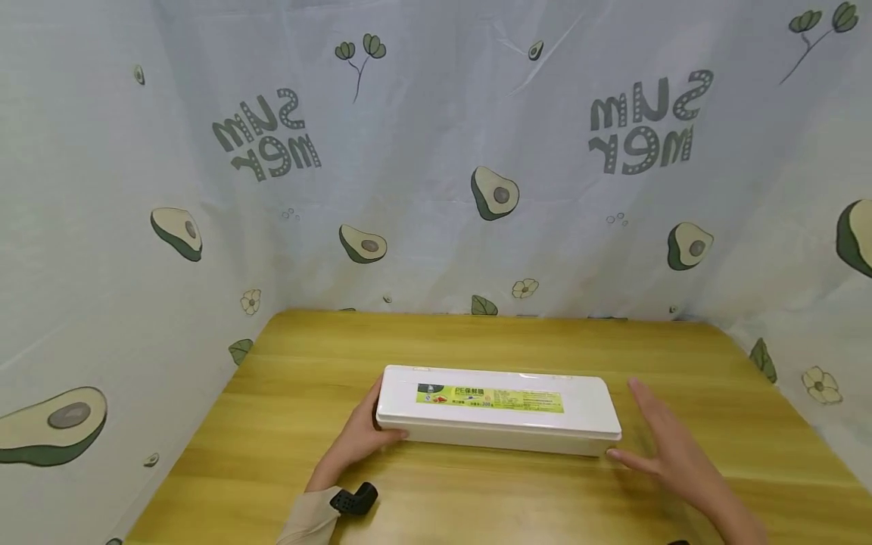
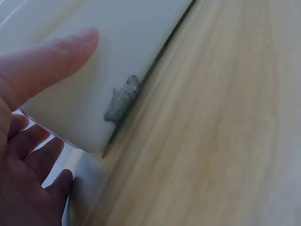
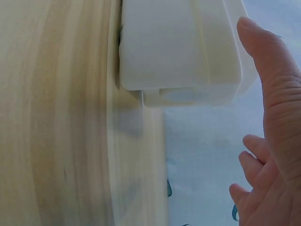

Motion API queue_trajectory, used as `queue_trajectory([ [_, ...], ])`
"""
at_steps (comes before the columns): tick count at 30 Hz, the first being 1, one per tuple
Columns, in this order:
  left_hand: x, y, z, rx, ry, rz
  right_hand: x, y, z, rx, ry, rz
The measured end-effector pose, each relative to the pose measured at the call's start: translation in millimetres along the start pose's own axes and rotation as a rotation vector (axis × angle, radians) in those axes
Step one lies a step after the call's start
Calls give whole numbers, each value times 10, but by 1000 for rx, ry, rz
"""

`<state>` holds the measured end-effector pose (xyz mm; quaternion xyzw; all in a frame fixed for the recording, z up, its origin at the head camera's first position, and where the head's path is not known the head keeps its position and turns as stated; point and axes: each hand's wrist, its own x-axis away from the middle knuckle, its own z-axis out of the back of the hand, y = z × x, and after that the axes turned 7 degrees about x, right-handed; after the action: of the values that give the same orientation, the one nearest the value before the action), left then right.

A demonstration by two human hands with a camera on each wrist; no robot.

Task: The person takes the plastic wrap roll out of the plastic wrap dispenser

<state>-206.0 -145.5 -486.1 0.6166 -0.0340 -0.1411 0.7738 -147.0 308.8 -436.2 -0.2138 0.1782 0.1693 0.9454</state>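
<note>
White lidded box (image 1: 500,421) sat on the wooden table (image 1: 272,446), around the middle, long side running left to right, lid (image 1: 589,401) down. Yellow-green printed label (image 1: 490,398) was on top of the lid. Left hand (image 1: 361,437) grasped the box's left end, thumb on the near side, the other fingers around the end. Right hand (image 1: 671,454) was at the right end, not clenched and not grasping: thumb and index finger spread apart, thumb tip right by the near right corner; contact there, cannot tell. In the right wrist view its other fingers bent loosely, clear of the box. Left wrist view showed a ragged greyish patch (image 2: 122,100) low on the box's near side, close to the left corner; material unclear. Beige sleeve (image 1: 306,518) and a black wrist piece (image 1: 354,499) showed on the left arm. Pale cloth (image 1: 436,151) with avocados, flowers and grey lettering hung on the far, left and right sides.
</note>
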Motion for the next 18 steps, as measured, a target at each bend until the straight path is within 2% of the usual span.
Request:
queue_trajectory([
  [7,-23,-33,-17,17,-17,-3,-58,-28,-1,27,36,35],
  [14,-37,1,22,-8,-3,-14,-244,-146,33,-11,-8,58],
  [18,-33,15,27,-6,-23,-2,-279,-187,37,9,-26,70],
])
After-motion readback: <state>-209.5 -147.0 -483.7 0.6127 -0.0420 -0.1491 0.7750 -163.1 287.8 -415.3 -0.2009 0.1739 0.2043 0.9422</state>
